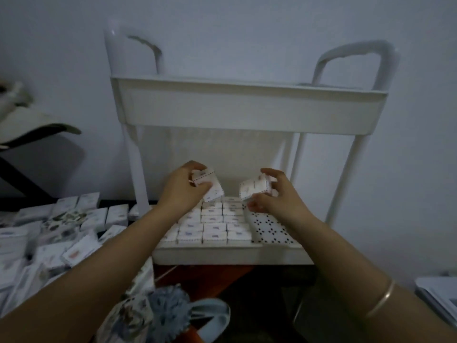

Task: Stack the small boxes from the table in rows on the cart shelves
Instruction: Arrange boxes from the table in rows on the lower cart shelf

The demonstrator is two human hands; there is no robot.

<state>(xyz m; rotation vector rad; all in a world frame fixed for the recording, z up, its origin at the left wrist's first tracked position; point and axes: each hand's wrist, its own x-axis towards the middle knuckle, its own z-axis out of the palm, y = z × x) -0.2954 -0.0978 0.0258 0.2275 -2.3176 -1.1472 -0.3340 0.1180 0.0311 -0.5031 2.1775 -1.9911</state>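
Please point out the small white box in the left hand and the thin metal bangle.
Small white box (215, 191) in the left hand (180, 189): head view, its lower face.
Thin metal bangle (382, 299): head view, middle of the band.

Small white boxes (214, 226) with scalloped edges stand packed in tidy rows on the cart's (247, 110) lower shelf (230, 254), filling its left part. One box (210, 186) is held tilted in the left hand (180, 191) above the back row, and a second box (254, 188) in the right hand (277, 199). A loose heap (61, 226) lies left of the cart
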